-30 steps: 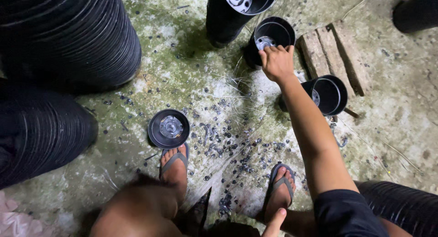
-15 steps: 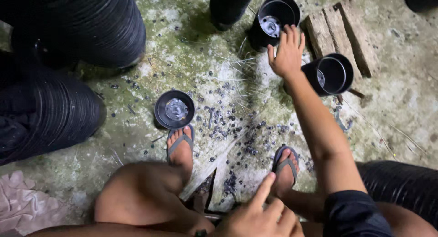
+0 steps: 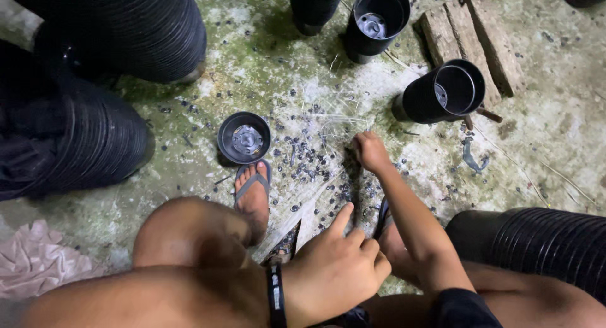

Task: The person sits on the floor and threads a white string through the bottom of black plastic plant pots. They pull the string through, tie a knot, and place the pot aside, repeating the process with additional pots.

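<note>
Three loose black plastic pots sit on the mossy concrete floor (image 3: 524,120): a small pot (image 3: 244,137) left of centre just above your sandalled foot (image 3: 254,190), an upright pot (image 3: 377,19) at the top centre, and a tipped pot (image 3: 445,91) at the upper right, resting against a wooden block (image 3: 467,35). Your right hand (image 3: 370,151) is down at the centre of the frame, fingers curled among scattered dark chips (image 3: 303,161); whether it holds anything cannot be told. Your left hand (image 3: 334,271), at the lower centre, is loosely closed with the forefinger out, holding nothing visible. Three ribbed stacks of nested pots (image 3: 95,132) lie at the upper left, left and lower right. Such pots look thin, light and flexible; pinch one by its rim, as the smooth walls may slip.
</note>
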